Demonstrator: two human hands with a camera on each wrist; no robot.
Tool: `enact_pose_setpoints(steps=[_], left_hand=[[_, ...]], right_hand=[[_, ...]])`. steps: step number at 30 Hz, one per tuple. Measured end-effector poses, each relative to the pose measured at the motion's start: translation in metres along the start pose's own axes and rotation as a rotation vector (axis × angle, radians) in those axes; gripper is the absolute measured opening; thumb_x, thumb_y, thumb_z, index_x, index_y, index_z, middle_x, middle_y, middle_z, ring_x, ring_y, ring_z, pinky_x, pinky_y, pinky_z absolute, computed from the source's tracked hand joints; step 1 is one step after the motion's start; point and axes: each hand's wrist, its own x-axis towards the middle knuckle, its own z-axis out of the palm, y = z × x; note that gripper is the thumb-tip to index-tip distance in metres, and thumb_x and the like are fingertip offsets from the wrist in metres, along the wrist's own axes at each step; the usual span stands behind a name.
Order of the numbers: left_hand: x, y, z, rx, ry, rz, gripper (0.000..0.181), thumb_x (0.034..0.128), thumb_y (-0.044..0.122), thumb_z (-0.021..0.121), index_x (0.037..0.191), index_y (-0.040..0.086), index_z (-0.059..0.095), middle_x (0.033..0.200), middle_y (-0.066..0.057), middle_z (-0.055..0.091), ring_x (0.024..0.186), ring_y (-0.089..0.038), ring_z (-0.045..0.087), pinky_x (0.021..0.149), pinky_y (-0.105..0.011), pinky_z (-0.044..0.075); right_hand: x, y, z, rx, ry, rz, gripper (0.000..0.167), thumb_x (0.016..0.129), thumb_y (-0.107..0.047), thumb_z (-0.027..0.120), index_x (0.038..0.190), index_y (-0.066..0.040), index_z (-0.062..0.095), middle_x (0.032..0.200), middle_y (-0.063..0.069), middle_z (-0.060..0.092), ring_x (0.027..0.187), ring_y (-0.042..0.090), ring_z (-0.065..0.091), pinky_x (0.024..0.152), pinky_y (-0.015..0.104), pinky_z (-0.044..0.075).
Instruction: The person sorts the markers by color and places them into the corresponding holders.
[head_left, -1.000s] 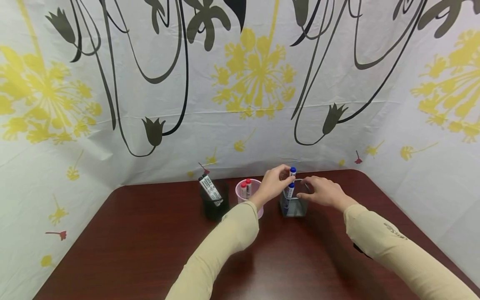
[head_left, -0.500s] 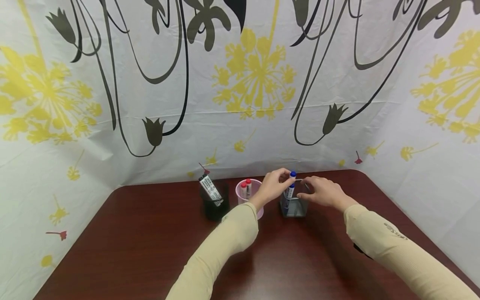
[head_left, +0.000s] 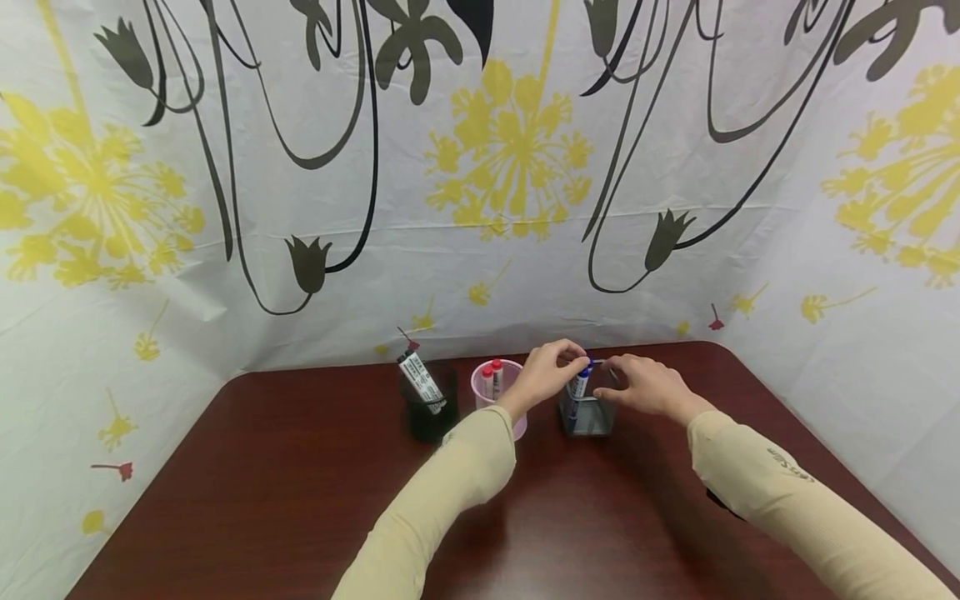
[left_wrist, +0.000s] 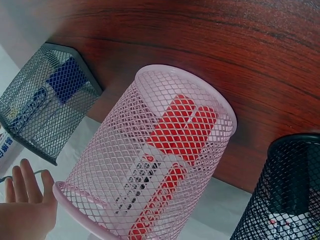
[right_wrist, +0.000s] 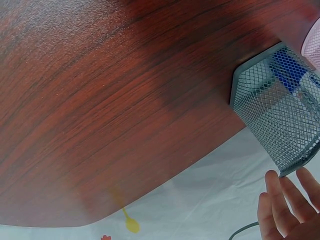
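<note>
My left hand [head_left: 551, 368] pinches the blue cap of a whiteboard marker [head_left: 590, 364] over the left side of a grey mesh pen holder [head_left: 588, 417]. The marker's lower part is inside the holder. Beside it stands another blue-capped marker [head_left: 581, 382], leaning in the same holder. With thumb and fingers curved at the rim, my right hand [head_left: 648, 383] holds the holder's right side; fingertips [right_wrist: 272, 175] meet the rim in the right wrist view. In the left wrist view, straight-looking fingers [left_wrist: 30, 182] show below the holder [left_wrist: 55, 115]; the pinch itself is out of sight there.
Left of the grey holder stands a pink mesh cup [left_wrist: 155, 135] with red-capped markers [head_left: 492, 377]. Further left is a black mesh cup [head_left: 431, 421] holding a black-capped marker [head_left: 422, 382]. All stand near the back edge of a dark wood table [head_left: 315, 467], before a patterned cloth.
The blue marker has sunk lower into the grey holder, and its cap sits nearer the rim. My left hand has come down slightly. My right hand stays at the holder.
</note>
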Motion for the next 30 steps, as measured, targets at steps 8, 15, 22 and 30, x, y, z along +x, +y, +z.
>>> enact_pose_setpoints(steps=[8,15,22,30], left_hand=[[-0.001,0.002,-0.001,-0.032,0.028,0.038,0.021,0.087,0.026,0.057,0.1,0.011,0.062,0.09,0.005,0.061,0.08,-0.003,0.055,0.066,-0.015,0.043],[-0.007,0.014,-0.011,-0.097,0.089,0.119,0.02,0.0881,0.022,0.055,0.104,0.011,0.06,0.096,0.005,0.06,0.085,-0.002,0.053,0.073,-0.018,0.043],[-0.028,0.025,-0.028,-0.113,0.12,0.243,0.021,0.0883,0.019,0.055,0.106,0.01,0.059,0.102,0.003,0.059,0.094,-0.002,0.051,0.08,-0.022,0.042],[-0.063,0.018,-0.058,-0.139,0.144,0.275,0.025,0.0858,0.017,0.059,0.11,0.008,0.059,0.106,0.002,0.056,0.099,-0.009,0.049,0.082,-0.027,0.04]], right_hand=[[0.001,0.001,0.001,-0.008,-0.004,-0.004,0.05,0.075,-0.04,0.067,0.108,-0.004,0.058,0.098,0.011,0.058,0.074,0.02,0.054,0.061,0.043,0.046],[0.001,0.002,0.0,0.004,-0.014,-0.004,0.05,0.076,-0.046,0.063,0.109,-0.007,0.059,0.097,0.007,0.058,0.081,0.022,0.055,0.06,0.044,0.045],[0.002,0.002,-0.003,0.001,-0.023,-0.009,0.049,0.076,-0.047,0.063,0.105,-0.007,0.059,0.095,0.007,0.058,0.078,0.021,0.054,0.061,0.044,0.045],[0.002,0.007,0.0,0.002,-0.005,-0.003,0.051,0.076,-0.047,0.063,0.107,-0.007,0.058,0.096,0.007,0.058,0.081,0.021,0.054,0.064,0.046,0.044]])
